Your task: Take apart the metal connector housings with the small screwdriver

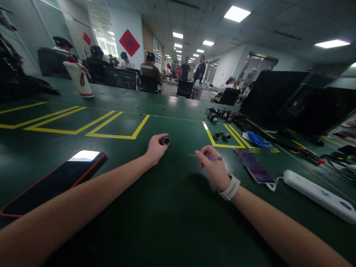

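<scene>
My left hand (156, 149) is closed around a short, dark cylindrical metal connector (166, 141), its round open end turned toward the right. In my right hand (213, 163) is a small screwdriver (214, 158) with a translucent purple handle. Its thin metal shaft points left toward the connector, with a gap between them. Both hands are above the green tabletop (167, 207). Beyond my right hand, two similar metal connectors (226, 136) lie inside a yellow-taped area. A light-coloured watch is on my right wrist.
A phone with a red edge (55, 185) lies at left; another phone (257, 167) and a white power strip (319, 196) lie at right. Blue gloves (260, 139), cabled parts (219, 114) and dark monitors (278, 96) stand farther right. A white cup (80, 79) stands back left. People sit beyond.
</scene>
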`<state>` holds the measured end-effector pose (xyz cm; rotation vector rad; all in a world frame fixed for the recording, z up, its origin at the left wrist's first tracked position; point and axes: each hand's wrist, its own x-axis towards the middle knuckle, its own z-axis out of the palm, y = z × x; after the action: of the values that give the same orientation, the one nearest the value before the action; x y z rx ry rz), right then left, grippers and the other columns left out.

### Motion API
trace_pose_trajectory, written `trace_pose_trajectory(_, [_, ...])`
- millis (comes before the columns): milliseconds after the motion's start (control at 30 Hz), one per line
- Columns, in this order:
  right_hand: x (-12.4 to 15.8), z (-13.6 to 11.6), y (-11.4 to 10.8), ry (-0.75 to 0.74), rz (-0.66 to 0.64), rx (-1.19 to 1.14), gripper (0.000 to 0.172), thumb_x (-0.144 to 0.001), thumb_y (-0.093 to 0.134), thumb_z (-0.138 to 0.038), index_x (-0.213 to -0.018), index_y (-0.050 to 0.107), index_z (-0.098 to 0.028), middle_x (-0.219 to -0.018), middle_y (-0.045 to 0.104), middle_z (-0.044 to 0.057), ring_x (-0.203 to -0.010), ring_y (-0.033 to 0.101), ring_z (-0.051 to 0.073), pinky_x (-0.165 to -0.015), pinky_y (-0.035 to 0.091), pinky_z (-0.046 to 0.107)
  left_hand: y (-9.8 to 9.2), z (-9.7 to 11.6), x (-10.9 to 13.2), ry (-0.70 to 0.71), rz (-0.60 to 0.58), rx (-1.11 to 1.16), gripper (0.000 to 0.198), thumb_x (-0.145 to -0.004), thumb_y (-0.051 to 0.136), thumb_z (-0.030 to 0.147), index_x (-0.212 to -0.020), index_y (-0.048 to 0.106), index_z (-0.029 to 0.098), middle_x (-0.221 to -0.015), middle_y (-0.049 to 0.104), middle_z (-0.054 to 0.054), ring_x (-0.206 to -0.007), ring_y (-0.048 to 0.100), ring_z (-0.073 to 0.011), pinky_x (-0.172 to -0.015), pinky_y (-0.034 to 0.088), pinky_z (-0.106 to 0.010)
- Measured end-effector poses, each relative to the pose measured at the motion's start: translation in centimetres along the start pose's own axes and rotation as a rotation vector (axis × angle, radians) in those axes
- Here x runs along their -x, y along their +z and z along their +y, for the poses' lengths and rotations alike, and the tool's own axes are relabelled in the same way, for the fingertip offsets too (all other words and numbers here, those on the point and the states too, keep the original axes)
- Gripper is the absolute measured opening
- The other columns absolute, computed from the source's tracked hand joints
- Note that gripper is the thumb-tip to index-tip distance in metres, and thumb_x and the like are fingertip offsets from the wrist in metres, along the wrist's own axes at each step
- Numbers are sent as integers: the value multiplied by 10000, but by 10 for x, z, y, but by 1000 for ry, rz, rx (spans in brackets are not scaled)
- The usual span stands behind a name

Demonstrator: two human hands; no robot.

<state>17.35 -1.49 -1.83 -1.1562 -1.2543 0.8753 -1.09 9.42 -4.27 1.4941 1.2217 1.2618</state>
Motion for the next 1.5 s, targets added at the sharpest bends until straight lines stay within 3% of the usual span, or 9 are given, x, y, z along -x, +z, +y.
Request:
trace_pose_trajectory(133, [-29,6,-2,35,-25,-81,274,-664,706,-387,-703,541,-172,-637,560,-18,-566,508,105,-534,421,241,11,-5,-34,78,-29,-20,463,-592,666,48,-1048,623,111,-1067,639,-109,-1000,594,-210,-917,454,-374])
trace_pose_trajectory(300, [-67,15,10,26,-53,-117,248,-757,536,-405,-775,578,-161,-740,649,53,-623,573,135,-578,446,268,18,-8,-57,156,-106,-34,424,-582,700,97,-999,632,133,-985,654,-71,-922,603,-192,-863,475,-341])
trace_pose_trajectory(567, [-113,30,37,-217,-94,158,178,-757,490,-305,-669,591,-188,-671,625,19,-691,560,168,-673,412,296,16,-13,-75,126,-197,-28,409,-525,705,41,-923,692,136,-834,703,-54,-796,637,-208,-815,493,-397])
trace_pose_trajectory(867, [-113,28,45,-458,-170,464,105,-722,555,-191,-635,614,-194,-677,578,35,-710,478,185,-737,328,337,18,-19,-82,132,-175,-20,395,-508,732,79,-899,704,126,-763,712,-46,-760,645,-212,-772,513,-382])
trace_pose_trajectory(1000, [-116,32,45,-419,-147,429,124,-721,541,-196,-618,611,-192,-657,592,34,-688,496,181,-725,355,337,18,-22,-83,132,-173,-47,407,-513,741,102,-918,702,122,-808,719,-62,-788,650,-226,-779,513,-389])
trace_pose_trajectory(1267, [-132,51,40,-194,-35,168,282,-772,357,-240,-689,612,-150,-643,660,81,-645,628,199,-609,480,323,17,-21,-83,138,-210,-83,405,-556,720,114,-959,687,126,-854,723,-69,-809,665,-218,-757,527,-361])
trace_pose_trajectory(1500, [-112,42,44,-267,-45,230,160,-734,517,-248,-650,637,-183,-681,621,45,-724,559,193,-735,412,340,18,-24,-83,152,-176,-125,398,-552,716,124,-949,689,131,-816,718,-60,-763,655,-216,-745,522,-369])
